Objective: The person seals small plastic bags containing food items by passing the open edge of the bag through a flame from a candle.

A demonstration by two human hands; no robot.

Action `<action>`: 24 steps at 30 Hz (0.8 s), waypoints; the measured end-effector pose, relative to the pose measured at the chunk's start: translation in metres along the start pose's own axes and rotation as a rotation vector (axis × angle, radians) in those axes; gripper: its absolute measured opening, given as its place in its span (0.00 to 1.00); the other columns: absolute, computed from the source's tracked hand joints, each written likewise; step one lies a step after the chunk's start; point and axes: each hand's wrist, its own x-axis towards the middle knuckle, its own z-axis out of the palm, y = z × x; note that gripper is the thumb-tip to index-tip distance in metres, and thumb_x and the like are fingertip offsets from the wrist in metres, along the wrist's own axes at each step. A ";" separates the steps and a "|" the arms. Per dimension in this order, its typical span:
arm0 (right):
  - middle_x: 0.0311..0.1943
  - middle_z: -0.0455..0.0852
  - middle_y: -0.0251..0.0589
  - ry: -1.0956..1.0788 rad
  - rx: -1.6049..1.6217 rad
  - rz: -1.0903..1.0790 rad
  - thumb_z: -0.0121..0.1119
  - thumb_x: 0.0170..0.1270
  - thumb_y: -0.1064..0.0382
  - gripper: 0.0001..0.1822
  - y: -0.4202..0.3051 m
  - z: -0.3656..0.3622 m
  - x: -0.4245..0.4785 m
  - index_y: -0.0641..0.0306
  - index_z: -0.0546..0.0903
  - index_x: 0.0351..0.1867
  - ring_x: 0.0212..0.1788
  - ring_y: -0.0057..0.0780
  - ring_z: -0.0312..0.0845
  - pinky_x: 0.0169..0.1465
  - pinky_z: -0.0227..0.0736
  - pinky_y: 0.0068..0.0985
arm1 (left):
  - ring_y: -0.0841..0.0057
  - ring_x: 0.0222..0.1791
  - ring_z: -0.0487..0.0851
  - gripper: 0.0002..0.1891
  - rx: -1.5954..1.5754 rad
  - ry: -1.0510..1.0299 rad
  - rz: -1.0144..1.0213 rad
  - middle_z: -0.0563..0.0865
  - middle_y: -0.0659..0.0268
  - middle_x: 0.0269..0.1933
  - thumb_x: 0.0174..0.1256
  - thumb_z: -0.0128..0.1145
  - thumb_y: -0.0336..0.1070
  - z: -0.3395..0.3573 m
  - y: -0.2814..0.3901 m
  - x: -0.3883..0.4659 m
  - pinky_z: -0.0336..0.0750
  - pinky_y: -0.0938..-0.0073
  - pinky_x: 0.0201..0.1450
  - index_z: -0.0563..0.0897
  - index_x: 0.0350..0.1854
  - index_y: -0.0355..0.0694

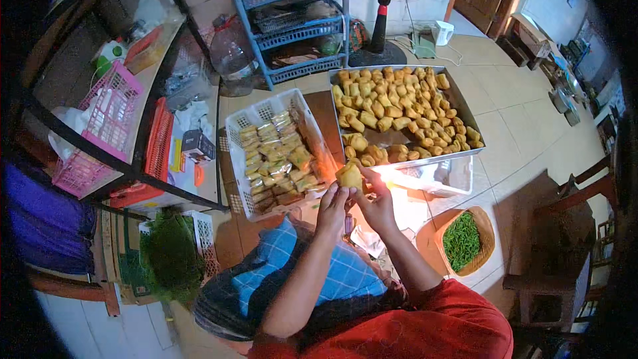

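Note:
Between the fingertips of my left hand (333, 204) and my right hand (378, 207) is a golden fried pastry (350, 176), held up in front of my lap. Whether it has a plastic wrapper on it cannot be told. A very bright light (391, 182) glares just beyond my right hand and washes out what lies around it. Beyond the hands, a metal tray (456, 101) carries many loose fried pastries (384, 97). To the left stands a white plastic crate (236, 169) with rows of pastries in clear plastic packets (271, 147).
A basket (486, 219) of green chillies (461, 242) sits on the tiled floor at right. A shelf rack (124, 167) lines the left side. Farther off are a blue tiered rack (299, 27) and a pedestal fan (383, 20). A wooden chair (558, 239) stands far right.

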 end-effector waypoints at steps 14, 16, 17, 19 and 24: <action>0.46 0.81 0.38 0.098 0.168 0.400 0.59 0.62 0.63 0.17 0.109 -0.121 -0.026 0.61 0.76 0.52 0.37 0.25 0.77 0.43 0.73 0.24 | 0.67 0.59 0.73 0.26 -0.119 -0.145 -0.164 0.74 0.60 0.58 0.63 0.57 0.40 -0.015 -0.001 0.009 0.66 0.60 0.64 0.67 0.61 0.38; 0.59 0.71 0.41 0.063 0.043 0.360 0.64 0.59 0.64 0.29 0.139 -0.126 -0.049 0.59 0.68 0.62 0.50 0.32 0.75 0.50 0.74 0.30 | 0.66 0.61 0.71 0.27 -0.088 -0.120 -0.148 0.72 0.59 0.61 0.63 0.58 0.41 -0.007 0.006 0.007 0.65 0.59 0.65 0.66 0.62 0.38; 0.64 0.65 0.42 0.052 0.094 0.269 0.65 0.57 0.64 0.34 0.146 -0.114 -0.067 0.58 0.64 0.65 0.56 0.37 0.72 0.53 0.75 0.33 | 0.66 0.61 0.71 0.27 -0.076 -0.113 -0.131 0.72 0.59 0.61 0.63 0.57 0.41 -0.009 0.011 0.006 0.65 0.59 0.65 0.66 0.63 0.38; 0.68 0.59 0.38 -0.244 0.128 0.476 0.66 0.58 0.60 0.39 0.125 -0.101 -0.089 0.55 0.58 0.69 0.66 0.36 0.60 0.60 0.69 0.34 | 0.66 0.61 0.71 0.28 -0.059 -0.102 -0.122 0.72 0.58 0.61 0.64 0.57 0.41 -0.012 0.011 0.009 0.65 0.60 0.66 0.65 0.63 0.38; 0.72 0.49 0.51 -0.638 0.232 -0.316 0.46 0.70 0.56 0.29 0.005 -0.047 -0.095 0.61 0.58 0.69 0.74 0.44 0.40 0.72 0.43 0.39 | 0.65 0.63 0.70 0.27 -0.096 -0.098 -0.145 0.72 0.57 0.62 0.66 0.55 0.41 -0.004 0.016 0.011 0.65 0.61 0.66 0.64 0.64 0.37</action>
